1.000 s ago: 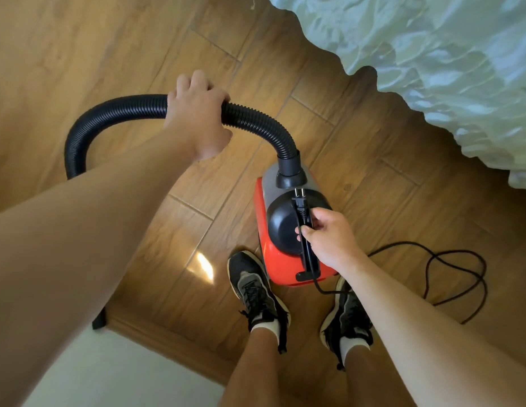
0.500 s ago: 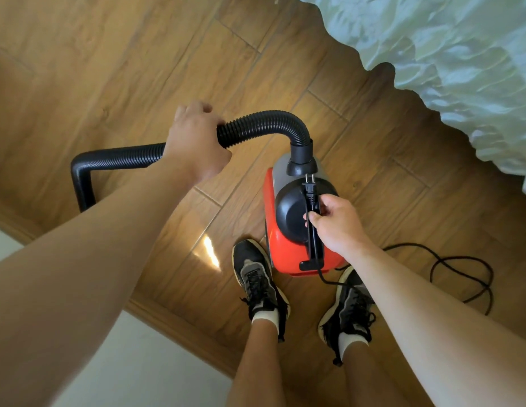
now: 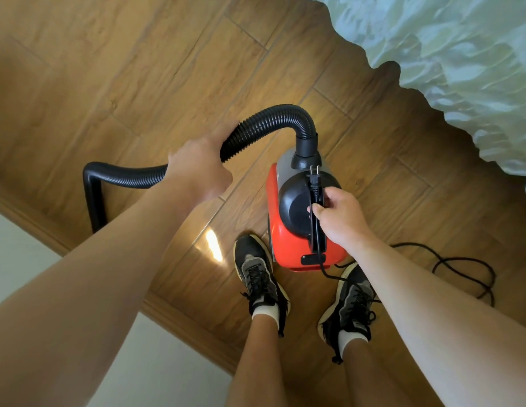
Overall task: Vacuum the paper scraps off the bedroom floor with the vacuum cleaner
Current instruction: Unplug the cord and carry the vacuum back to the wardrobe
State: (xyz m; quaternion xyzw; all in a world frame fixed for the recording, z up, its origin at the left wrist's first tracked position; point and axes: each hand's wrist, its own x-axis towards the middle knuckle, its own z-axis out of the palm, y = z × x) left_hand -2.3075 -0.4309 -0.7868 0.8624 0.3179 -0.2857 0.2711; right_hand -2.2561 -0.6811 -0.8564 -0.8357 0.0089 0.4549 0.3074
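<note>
Overhead view. The red-and-black canister vacuum cleaner (image 3: 285, 239) lies just ahead of two black laced shoes (image 3: 257, 271) on the brown wooden plank floor (image 3: 138, 69). Whether it rests on the floor or hangs lifted cannot be told. The right hand (image 3: 341, 212) is curled round its black carry handle, the thumb pinning the lead of the black two-pin plug (image 3: 313, 180) against it. The left hand (image 3: 197, 168) wraps the black ribbed hose (image 3: 273, 118), its fingers hidden underneath. The hose's far end vanishes behind the left forearm. The black cable loop (image 3: 461, 265) is partly covered by the right forearm. The pale rumpled bedcover (image 3: 446, 54) is cut off at upper right.
</note>
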